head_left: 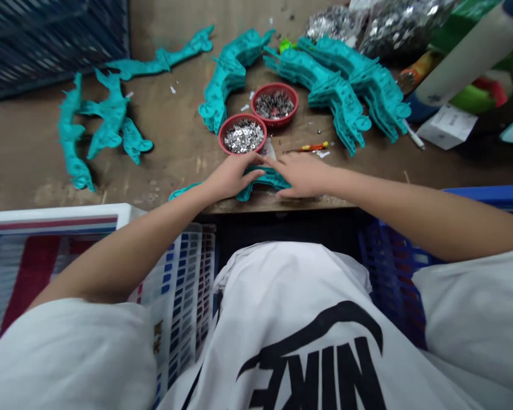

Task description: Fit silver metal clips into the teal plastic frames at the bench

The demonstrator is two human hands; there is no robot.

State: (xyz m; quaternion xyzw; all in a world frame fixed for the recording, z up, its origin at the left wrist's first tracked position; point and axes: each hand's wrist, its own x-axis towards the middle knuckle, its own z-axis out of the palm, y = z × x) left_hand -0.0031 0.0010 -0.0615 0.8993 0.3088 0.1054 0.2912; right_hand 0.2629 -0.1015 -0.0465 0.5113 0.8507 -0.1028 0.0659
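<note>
A curved teal plastic part [265,179] lies near the front edge of the bench, under both my hands. My left hand [233,176] grips its left side, with the thumb along the near face and the fingers over the top. My right hand [303,173] holds its right side, and the fingertips of both hands nearly meet. The hands hide much of the part. Just beyond them stand a red bowl [242,134] of shiny metal pieces and a second red bowl [275,104] of small metal parts. An orange-and-yellow screwdriver [310,147] lies beside my right hand.
Stacks of teal parts [340,85] stand at the back, with loose teal parts [106,119] at left. A dark crate [51,45] is at back left. At right are a white box [448,125] and a pale cylinder [465,57]. Baskets [192,273] flank my lap.
</note>
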